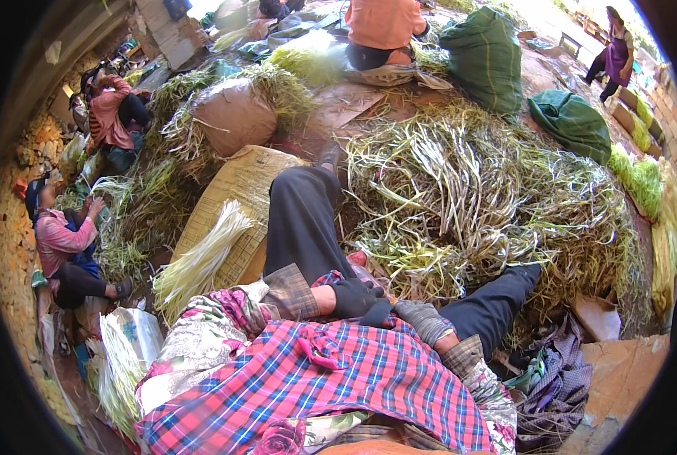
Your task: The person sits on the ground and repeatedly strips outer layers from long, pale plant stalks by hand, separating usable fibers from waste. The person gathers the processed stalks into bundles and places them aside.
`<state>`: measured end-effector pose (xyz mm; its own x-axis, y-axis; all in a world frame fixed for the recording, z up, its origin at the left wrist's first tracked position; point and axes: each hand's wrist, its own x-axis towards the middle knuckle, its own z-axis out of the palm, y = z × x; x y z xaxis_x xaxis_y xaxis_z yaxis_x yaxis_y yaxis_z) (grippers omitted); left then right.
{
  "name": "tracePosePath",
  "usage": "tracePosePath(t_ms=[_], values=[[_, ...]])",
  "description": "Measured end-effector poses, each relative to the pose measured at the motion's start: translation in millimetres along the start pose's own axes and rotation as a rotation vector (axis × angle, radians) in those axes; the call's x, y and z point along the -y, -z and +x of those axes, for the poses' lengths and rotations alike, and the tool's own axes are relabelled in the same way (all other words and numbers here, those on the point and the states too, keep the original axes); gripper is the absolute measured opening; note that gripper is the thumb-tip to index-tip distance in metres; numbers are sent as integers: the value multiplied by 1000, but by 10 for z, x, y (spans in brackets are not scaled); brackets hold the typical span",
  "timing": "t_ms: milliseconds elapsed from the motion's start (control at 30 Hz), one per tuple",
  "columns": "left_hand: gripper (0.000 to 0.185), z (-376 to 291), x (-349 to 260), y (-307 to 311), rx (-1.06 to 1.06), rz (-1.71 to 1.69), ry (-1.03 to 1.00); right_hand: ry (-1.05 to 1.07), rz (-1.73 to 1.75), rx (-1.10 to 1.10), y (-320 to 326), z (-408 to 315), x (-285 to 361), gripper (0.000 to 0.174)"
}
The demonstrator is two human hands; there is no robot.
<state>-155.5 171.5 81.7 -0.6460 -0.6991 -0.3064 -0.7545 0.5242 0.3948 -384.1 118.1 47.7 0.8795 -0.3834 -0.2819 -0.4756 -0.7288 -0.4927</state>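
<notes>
My left hand point(354, 297), in a black knit glove, rests over my lap on the red and blue plaid apron point(338, 378). Close beside it is my right hand point(419, 318), in a worn grey glove. A flap of black cloth point(377, 313) lies between the two; whether either hand grips it is unclear. Fingers of both hands are mostly hidden. Before me spreads a large heap of pulled green-and-white stalks point(458, 187), partly dried. By my bent knee, a bundle of trimmed pale stalks point(207, 256) lies on a yellow woven sack point(230, 199).
Another pale bundle point(119, 358) stands at lower left. Two people sit by more stalks at left; one in orange sits ahead, and another person stands at far right. Green sacks point(483, 62) bound the heap's back. Checked cloth point(554, 381) and cardboard point(623, 369) lie at right.
</notes>
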Motion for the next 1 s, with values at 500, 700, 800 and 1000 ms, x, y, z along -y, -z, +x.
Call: tracePosePath(t_ms=[500,700,800,1000], values=[[44,-113,-62,-78,71,-394,-145,54,128,155,-30,-75,103,44],[43,104,-44,-13,35,-527,-130,22,194,241,-2,57,43,47],[42,112,14,-5,25,-570,-107,-11,338,133,-11,25,-44,49],[40,108,245,334,66,-420,25,-227,704,-270,515,-180,-258,28]])
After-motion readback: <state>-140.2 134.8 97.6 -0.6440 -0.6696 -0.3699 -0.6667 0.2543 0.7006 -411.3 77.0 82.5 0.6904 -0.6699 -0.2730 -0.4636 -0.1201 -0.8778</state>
